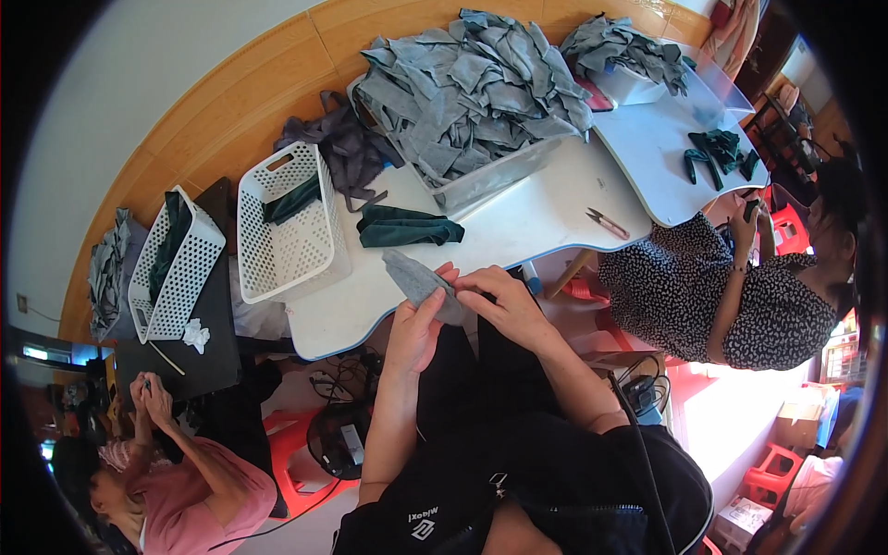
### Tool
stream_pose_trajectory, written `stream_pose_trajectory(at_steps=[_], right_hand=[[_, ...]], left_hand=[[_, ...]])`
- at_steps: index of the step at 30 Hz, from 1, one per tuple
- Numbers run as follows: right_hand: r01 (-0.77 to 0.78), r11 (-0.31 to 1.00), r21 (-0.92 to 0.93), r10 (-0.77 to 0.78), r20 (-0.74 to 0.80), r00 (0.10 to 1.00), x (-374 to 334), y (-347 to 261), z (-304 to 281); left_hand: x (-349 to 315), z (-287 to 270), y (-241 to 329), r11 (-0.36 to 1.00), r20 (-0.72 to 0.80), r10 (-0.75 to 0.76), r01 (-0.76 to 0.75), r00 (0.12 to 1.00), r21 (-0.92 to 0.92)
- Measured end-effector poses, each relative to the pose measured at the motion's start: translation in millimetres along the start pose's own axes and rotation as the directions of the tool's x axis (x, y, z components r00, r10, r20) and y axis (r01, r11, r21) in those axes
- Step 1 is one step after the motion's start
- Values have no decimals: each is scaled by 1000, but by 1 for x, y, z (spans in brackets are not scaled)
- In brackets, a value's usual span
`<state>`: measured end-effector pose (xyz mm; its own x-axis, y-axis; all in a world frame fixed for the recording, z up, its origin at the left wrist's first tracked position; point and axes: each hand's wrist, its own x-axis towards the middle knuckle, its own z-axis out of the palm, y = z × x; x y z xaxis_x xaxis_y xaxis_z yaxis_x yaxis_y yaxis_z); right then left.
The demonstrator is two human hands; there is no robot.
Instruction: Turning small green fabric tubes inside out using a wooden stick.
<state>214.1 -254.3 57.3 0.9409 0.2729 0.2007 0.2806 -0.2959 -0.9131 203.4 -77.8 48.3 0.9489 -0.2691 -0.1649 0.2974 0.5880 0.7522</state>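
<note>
A narrow grey fabric piece (412, 276) is held in front of me, over the near edge of the white table. My left hand (413, 333) grips it from below, thumb on the near face and fingers behind. At its right edge my right hand (507, 310) is closed, thumb and fingertips pinching the cloth; the exact hold is partly hidden. Just beyond my hands lies a small pile of folded dark green velvety fabric (407, 228). Thread snips (608, 223) rest on the table to the right.
A large clear bin (504, 176) heaped with grey pieces stands at the back. White perforated baskets (287, 250) (190, 282) sit to the left, by a dark bundle of straps (338, 143). Co-workers sit left, in a pink top (203, 499), and right, in a patterned dress (666, 296).
</note>
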Motion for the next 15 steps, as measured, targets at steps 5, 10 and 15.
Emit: stream_pose_trajectory(at_steps=[5,10,15], right_hand=[[-118,964,239,91,120,989,7,4,5],[-387,776,498,252,318,914,2,10,12],[-374,729,573,241,296,924,-3,23,18]], left_hand=[[-7,-4,6,991,49,-96,91,994,102],[-11,-9,2,949,77,-128,100,989,298],[-15,-21,0,966,59,-150,134,987,221]])
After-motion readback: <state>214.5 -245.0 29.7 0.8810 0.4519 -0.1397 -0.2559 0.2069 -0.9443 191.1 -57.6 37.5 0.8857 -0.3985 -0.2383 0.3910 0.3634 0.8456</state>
